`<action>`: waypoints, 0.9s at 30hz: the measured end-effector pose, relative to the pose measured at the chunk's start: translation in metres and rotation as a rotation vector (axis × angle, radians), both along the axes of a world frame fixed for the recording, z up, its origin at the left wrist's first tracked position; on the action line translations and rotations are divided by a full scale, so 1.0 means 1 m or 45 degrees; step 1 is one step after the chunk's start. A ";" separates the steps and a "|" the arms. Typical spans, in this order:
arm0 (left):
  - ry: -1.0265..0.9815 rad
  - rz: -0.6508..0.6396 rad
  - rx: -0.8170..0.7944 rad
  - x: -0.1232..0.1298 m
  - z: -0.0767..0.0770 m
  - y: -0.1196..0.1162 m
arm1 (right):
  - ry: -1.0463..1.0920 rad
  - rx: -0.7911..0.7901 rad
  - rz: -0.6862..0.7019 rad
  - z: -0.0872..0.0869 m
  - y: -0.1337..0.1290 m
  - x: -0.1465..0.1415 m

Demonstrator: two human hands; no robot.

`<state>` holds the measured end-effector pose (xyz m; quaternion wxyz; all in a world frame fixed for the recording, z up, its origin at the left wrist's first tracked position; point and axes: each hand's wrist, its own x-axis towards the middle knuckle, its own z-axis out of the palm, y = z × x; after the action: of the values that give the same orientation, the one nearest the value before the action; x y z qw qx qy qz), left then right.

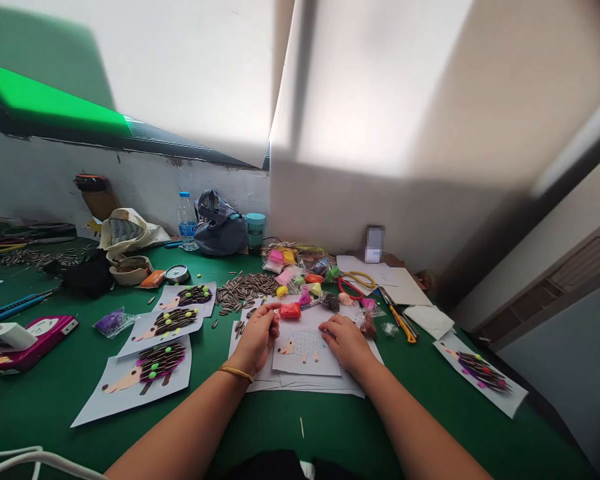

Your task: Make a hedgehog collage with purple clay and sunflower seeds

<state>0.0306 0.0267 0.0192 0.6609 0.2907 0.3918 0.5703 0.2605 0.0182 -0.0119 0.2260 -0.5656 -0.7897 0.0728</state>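
Observation:
A white sheet with a hedgehog drawing [307,365] lies in front of me on a stack of paper. Its body is pale blue with small marks, and its face and feet are peach. My left hand [260,335] is closed at the sheet's left edge, fingertips pinched together; whatever they hold is too small to name. Just beyond those fingers sits a red packet of modelling clay [290,311]. My right hand [347,341] rests with fingers stretched over the drawing's right side, holding nothing visible.
Sunflower seeds [247,288] lie heaped behind the paper, beside several bags of coloured clay [305,277]. Finished hedgehog pictures [145,373] are at left, another [480,373] at right. Scissors [357,281], a utility knife [405,327], a water bottle [187,223] and a power bank [35,340] surround them.

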 end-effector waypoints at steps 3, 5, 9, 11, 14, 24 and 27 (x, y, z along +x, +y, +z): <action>-0.105 -0.042 0.007 0.001 0.003 -0.003 | 0.018 0.064 -0.027 -0.002 0.000 -0.001; -0.206 -0.076 0.019 0.002 0.005 -0.006 | 0.063 0.150 -0.042 -0.001 -0.003 -0.004; -0.325 -0.156 0.003 0.007 0.008 -0.012 | 0.196 0.367 0.002 0.007 -0.017 -0.017; -0.301 -0.217 -0.012 0.013 0.008 -0.019 | 0.251 0.461 0.074 0.013 -0.025 -0.026; -0.271 -0.387 0.017 0.026 0.010 -0.033 | 0.291 0.599 0.203 0.023 -0.033 -0.041; -0.442 -0.377 0.035 0.050 0.029 -0.046 | 0.020 0.611 0.553 0.035 -0.054 -0.087; -0.444 -0.353 0.048 0.053 0.030 -0.051 | 0.000 0.596 0.537 0.042 -0.047 -0.089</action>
<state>0.0832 -0.0240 0.0490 0.7852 0.2509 0.2172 0.5228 0.1715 -0.0284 0.0305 0.3298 -0.3220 -0.8850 -0.0657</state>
